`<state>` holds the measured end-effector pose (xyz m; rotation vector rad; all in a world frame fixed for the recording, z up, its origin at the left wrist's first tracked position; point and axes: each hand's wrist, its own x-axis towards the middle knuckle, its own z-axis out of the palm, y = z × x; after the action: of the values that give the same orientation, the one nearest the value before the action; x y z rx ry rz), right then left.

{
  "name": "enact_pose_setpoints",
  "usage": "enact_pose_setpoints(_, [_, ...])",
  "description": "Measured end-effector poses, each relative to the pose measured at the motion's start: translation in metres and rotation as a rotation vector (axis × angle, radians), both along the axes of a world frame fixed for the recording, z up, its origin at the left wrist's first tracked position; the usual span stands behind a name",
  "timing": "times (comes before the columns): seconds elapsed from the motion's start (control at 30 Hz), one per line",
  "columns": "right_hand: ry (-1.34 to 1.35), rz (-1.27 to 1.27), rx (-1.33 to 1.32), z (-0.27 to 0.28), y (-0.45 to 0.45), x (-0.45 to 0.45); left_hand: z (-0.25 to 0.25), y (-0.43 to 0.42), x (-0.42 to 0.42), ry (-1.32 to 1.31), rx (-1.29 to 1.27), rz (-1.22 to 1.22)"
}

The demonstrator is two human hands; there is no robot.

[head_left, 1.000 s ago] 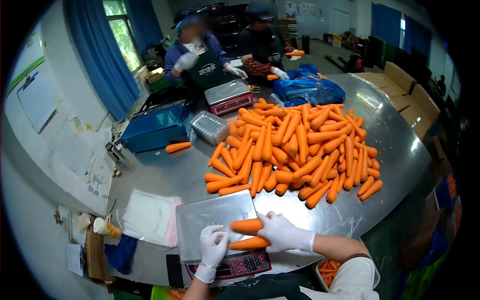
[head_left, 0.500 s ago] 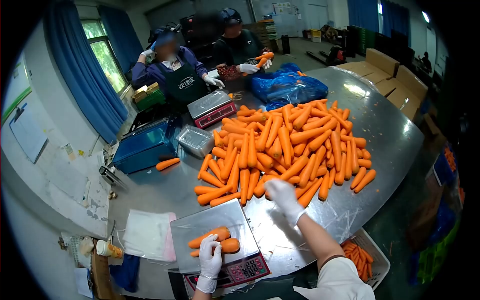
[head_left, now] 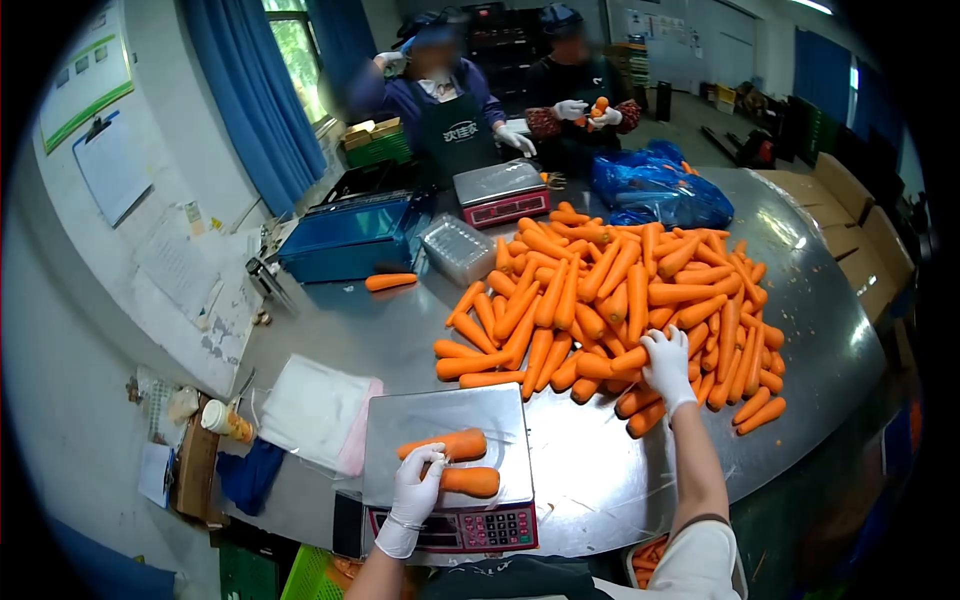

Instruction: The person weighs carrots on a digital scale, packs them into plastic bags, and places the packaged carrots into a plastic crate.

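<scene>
Two carrots lie on the metal plate of the near scale (head_left: pixel 385 420), an upper carrot (head_left: pixel 462 443) and a lower carrot (head_left: pixel 470 481). Over their left ends is my left hand (head_left: pixel 416 492), its gloved fingers pinched together; whether anything is between them is too small to make out. My right hand (head_left: pixel 667 365), also gloved, is at the front edge of the big carrot pile (head_left: pixel 600 290), fingers curled over a carrot (head_left: pixel 630 360). The keypad of the scale shows below its plate.
Across the metal table (head_left: pixel 330 330) two people in aprons stand behind another scale (head_left: pixel 500 190). A blue bag (head_left: pixel 660 190), a clear plastic box (head_left: pixel 458 248), a blue case (head_left: pixel 345 238) and a white cloth (head_left: pixel 318 410) lie on the table. Below my right arm is a carrot crate (head_left: pixel 737 575).
The two carrots went from my right hand onto the scale. My right hand moved away to the pile, and my left hand stayed by the scale. The view has shifted.
</scene>
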<state>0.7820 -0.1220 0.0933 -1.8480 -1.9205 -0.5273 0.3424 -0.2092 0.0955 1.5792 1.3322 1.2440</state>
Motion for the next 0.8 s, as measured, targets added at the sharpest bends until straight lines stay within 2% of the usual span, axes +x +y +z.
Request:
enact_pose_setpoints(0.07, [0.255, 0.069, -0.029, 0.023, -0.019, -0.019, 0.005, -0.002, 0.000, 0.070, 0.047, -0.010])
enact_pose_setpoints(0.13, [0.785, 0.298, -0.161, 0.035, -0.040, -0.043, 0.002, -0.002, 0.004, 0.054, 0.033, 0.010])
enact_pose_setpoints(0.27, [0.519, 0.495, -0.415, 0.071, -0.086, -0.094, 0.006, -0.004, 0.010, 0.131, 0.044, 0.022])
enact_pose_setpoints(0.37, [0.443, 0.644, -0.449, 0.062, -0.094, -0.125, 0.009, -0.005, 0.012, 0.100, 0.027, 0.023])
enact_pose_setpoints(0.47, [0.566, 0.759, -0.502, 0.047, -0.090, -0.158, 0.006, -0.005, 0.012, 0.106, 0.081, -0.008])
enact_pose_setpoints(0.57, [0.530, 0.792, -0.525, 0.031, -0.085, -0.203, 0.009, -0.003, 0.015, 0.218, 0.165, -0.024])
enact_pose_setpoints(0.67, [0.788, 0.839, -0.493, 0.019, -0.096, -0.250, 0.010, -0.006, 0.015, 0.362, 0.253, -0.067])
enact_pose_setpoints(0.7, [0.862, 0.913, -0.524, 0.011, -0.098, -0.256, 0.014, -0.009, 0.013, 0.387, 0.284, -0.049])
enact_pose_setpoints(0.73, [0.806, 0.885, -0.502, 0.019, -0.102, -0.259, 0.017, -0.013, 0.011, 0.413, 0.313, -0.028])
enact_pose_setpoints(0.8, [0.875, 0.880, -0.526, 0.022, -0.100, -0.251, 0.024, -0.029, 0.000, 0.371, 0.314, 0.074])
